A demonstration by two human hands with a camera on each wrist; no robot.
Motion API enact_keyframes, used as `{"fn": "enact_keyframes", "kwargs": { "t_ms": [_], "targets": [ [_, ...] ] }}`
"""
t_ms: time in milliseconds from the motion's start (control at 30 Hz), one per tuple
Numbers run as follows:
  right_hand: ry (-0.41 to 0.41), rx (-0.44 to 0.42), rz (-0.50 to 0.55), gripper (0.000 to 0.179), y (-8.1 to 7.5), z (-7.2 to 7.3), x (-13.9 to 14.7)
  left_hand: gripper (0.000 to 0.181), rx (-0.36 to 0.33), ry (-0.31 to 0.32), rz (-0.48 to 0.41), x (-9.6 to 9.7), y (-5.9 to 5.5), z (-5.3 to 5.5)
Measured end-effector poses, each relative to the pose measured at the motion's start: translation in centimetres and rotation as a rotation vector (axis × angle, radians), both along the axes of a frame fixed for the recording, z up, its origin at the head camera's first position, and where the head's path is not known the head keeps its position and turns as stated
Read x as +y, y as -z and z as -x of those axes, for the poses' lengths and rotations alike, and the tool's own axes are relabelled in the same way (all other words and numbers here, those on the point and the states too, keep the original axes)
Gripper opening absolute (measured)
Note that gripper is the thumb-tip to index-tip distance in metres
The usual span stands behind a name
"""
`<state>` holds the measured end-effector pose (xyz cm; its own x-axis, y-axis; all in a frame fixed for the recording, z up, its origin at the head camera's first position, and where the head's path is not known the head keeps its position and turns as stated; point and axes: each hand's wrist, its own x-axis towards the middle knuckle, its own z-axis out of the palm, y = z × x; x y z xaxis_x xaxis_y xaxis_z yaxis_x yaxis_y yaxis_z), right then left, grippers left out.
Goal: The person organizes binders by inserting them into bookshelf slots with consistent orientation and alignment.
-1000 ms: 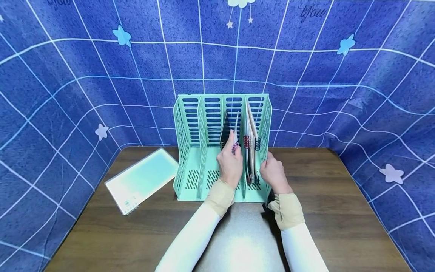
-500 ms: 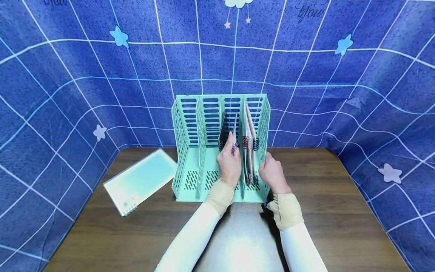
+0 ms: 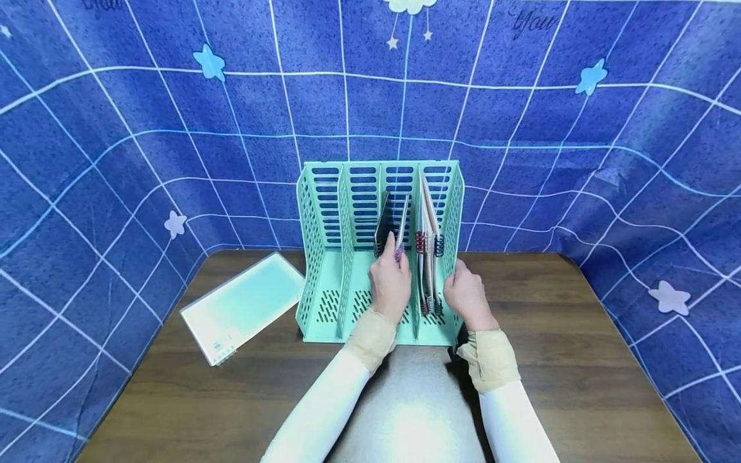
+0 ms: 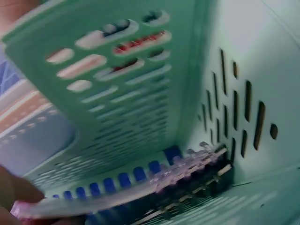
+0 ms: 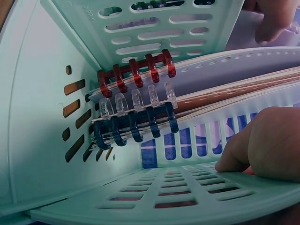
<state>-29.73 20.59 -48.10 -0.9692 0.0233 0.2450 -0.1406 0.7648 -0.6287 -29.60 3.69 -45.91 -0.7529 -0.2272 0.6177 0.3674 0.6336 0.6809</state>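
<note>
Head view: left hand (image 3: 389, 281) pinching upright notebook (image 3: 402, 225) in third slot of green file rack (image 3: 315, 257) on desk (image 3: 579, 334), long axis vertical, just above fingers; right hand (image 3: 466, 292) gripping rack's right wall.

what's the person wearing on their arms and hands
Both arms are in long, close-fitting white sleeves. Over each wrist sits a broad tan elastic band, and a dark strap or device shows beside the right one. The left hand and the right hand are bare, with no gloves; no rings or markings are visible.
</note>
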Motion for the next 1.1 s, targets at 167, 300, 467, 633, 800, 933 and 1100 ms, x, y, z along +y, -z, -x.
{"fn": "enact_keyframes", "kwargs": {
  "t_ms": [167, 300, 467, 633, 800, 933, 1100],
  "targets": [
    [-0.004, -0.007, 0.0, 0.046, -0.1, 0.0, 0.0, 0.05, -0.042, 0.008, 0.057, -0.9, -0.8, -1.3],
    [0.003, 0.009, -0.009, 0.046, -0.3, 0.1, 0.2, 0.029, -0.03, 0.003, 0.057, -1.4, -1.1, -1.8],
    [0.014, 0.003, -0.009, 0.047, -0.3, 0.0, 0.2, 0.014, -0.046, -0.036, 0.083, -2.2, -1.3, -1.9],
    [0.018, -0.023, -0.008, 0.046, -0.2, 0.0, 0.1, 0.021, -0.085, -0.059, 0.146, -3.4, -1.4, -2.0],
    [0.02, -0.016, -0.011, 0.045, -0.3, 0.0, 0.0, 0.027, -0.084, -0.05, 0.182, -4.6, -1.8, -1.8],
    [0.02, -0.022, -0.016, 0.046, -0.3, 0.0, 0.0, 0.031, -0.108, -0.058, 0.205, -5.4, -1.8, -1.7],
    [0.018, -0.029, -0.02, 0.047, -0.3, 0.0, 0.0, 0.036, -0.145, -0.089, 0.237, -6.3, -1.1, -1.5]
  ]
}}
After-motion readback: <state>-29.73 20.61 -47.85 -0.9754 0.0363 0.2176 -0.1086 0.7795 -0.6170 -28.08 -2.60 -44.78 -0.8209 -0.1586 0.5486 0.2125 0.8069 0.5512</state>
